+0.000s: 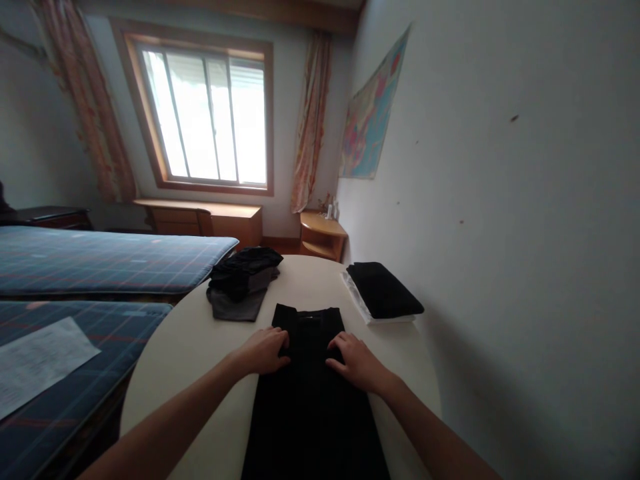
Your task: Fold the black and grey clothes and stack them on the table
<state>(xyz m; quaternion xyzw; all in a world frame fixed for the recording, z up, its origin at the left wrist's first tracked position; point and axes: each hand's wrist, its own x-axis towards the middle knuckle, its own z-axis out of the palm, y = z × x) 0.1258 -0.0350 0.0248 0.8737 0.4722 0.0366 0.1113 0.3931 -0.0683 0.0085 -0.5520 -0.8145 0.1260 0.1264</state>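
The left hand (267, 350) lies on the left side of the black garment (313, 400), fingers curled, thumb apart from them. The garment lies flat on the middle of the counter (180, 353); its long axis runs from the near edge toward the far edge, its narrower end pointing at the far edge and the other running out of view below. The right hand (355, 360) rests on its right side, thumb and fingers likewise apart.

The counter is pale, with a rounded edge. A heap of dark clothes (245, 280) sits by its far-left edge; by its far-right edge, folded black cloth (385, 290) lies on something white (390, 321).

At the left, a paper sheet (45, 360) lies on the nearer of two plaid mattresses (100, 260). Then come a patterned curtain (90, 100), a bright wood-framed window (205, 113), a second curtain (313, 127), a small wooden cabinet (323, 230) and a map (375, 113) on the pale wall (500, 300).
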